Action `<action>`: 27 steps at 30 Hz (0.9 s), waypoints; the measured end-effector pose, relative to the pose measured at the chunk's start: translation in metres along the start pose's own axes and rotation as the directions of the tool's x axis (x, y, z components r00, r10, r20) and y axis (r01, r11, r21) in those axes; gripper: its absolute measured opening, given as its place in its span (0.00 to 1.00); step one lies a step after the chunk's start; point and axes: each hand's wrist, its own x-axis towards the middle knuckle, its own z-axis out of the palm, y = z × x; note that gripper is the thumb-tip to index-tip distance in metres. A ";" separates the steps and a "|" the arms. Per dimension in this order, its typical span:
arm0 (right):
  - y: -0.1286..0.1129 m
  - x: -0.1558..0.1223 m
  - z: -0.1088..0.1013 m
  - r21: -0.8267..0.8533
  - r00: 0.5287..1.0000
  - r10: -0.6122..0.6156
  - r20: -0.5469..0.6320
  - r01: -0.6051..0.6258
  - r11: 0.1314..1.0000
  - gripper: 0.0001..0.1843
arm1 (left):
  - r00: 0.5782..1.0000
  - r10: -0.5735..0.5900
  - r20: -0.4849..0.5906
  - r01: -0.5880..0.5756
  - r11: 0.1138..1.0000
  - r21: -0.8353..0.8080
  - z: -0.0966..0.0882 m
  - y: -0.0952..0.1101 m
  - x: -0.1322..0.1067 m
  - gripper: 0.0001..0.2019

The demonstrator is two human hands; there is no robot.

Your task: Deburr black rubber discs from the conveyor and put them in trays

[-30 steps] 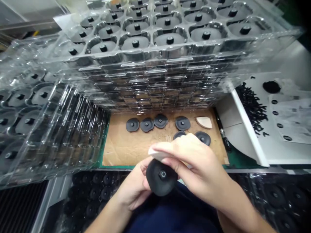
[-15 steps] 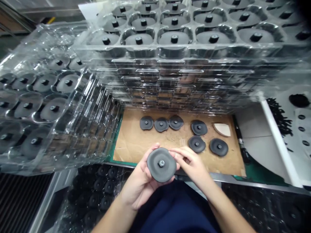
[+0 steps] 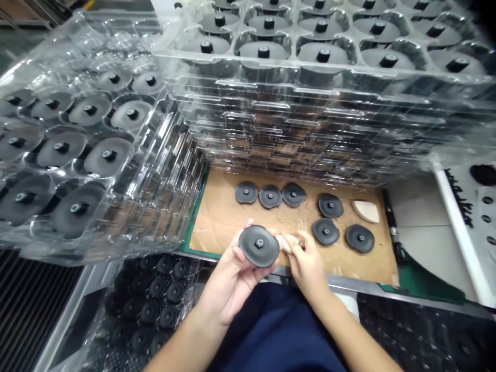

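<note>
My left hand point(image 3: 228, 281) grips a round black rubber disc point(image 3: 259, 246) with a small metal nut at its centre, held face up over the table's front edge. My right hand point(image 3: 306, 263) is beside it, fingers curled and pinched on a small pale piece point(image 3: 285, 243) at the disc's right rim. Several similar black discs point(image 3: 293, 194) lie on a brown cardboard sheet point(image 3: 217, 217) just beyond my hands. A pale wedge-shaped piece point(image 3: 366, 211) rests at the sheet's right end.
A tall stack of clear plastic trays point(image 3: 310, 113) filled with black discs rises behind the cardboard. Another tilted stack point(image 3: 77, 155) stands at the left. A tray of black discs point(image 3: 155, 305) sits low at the left. A white bin point(image 3: 461, 232) with black parts is at the right.
The view shifted so everything sits further right and lower. My right hand came off the top of the disc and dropped to its right side; the left hand still holds the disc.
</note>
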 end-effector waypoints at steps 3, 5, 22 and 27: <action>-0.006 0.011 -0.004 0.050 1.000 -0.023 0.008 0.022 0.998 0.16 | 0.999 0.020 -0.033 -0.020 1.000 -0.005 0.000 -0.001 -0.002 0.34; -0.013 0.012 -0.007 0.097 0.999 -0.033 0.021 0.031 0.995 0.15 | 0.999 0.026 -0.046 -0.027 1.000 -0.009 0.001 -0.001 -0.003 0.35; -0.107 0.045 -0.110 0.454 0.958 -0.248 0.146 0.158 0.877 0.09 | 0.994 0.109 0.000 -0.106 0.968 0.229 0.036 -0.020 -0.003 0.22; -0.099 0.040 -0.106 0.401 0.960 -0.219 -0.173 0.272 0.875 0.11 | 0.993 0.054 0.101 -0.080 0.958 0.275 0.043 -0.023 0.000 0.19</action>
